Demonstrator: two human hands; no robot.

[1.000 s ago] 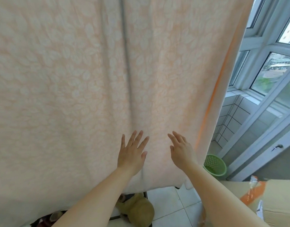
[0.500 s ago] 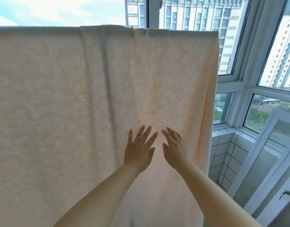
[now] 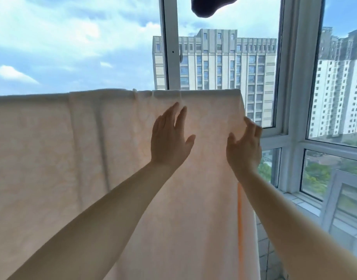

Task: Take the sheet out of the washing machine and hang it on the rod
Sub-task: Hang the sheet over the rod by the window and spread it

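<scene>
Sheet count: one sheet (image 3: 76, 168), pale peach, soft woven cloth with a faint raised pattern, backlit.
Sheet position: draped over a horizontal line at its top edge; the rod beneath is covered and cannot be seen. It hangs straight down, filling the left and centre of the view.
Sheet surface: several vertical creases left of the hands; small puckers along the top fold; one orange stripe (image 3: 239, 219) running down near the sheet's right edge.
Hands: two, both bare, forearms raised.
Left hand (image 3: 170, 142): flat against the sheet's face just below the top fold, fingers straight and close together, thumb spread; grasps nothing.
Right hand (image 3: 245, 147): at the sheet's right edge, fingers curled at that edge, thumb on the near side; whether cloth is actually pinched cannot be told.
Window frame (image 3: 168, 47): white, smooth, upright, behind the sheet; glass panes on both sides.
Dark item (image 3: 211, 6): one, rounded, hanging above the sheet at the top of view; cut off.
Buildings (image 3: 220, 63): high-rise blocks outside, right of the sheet.
</scene>
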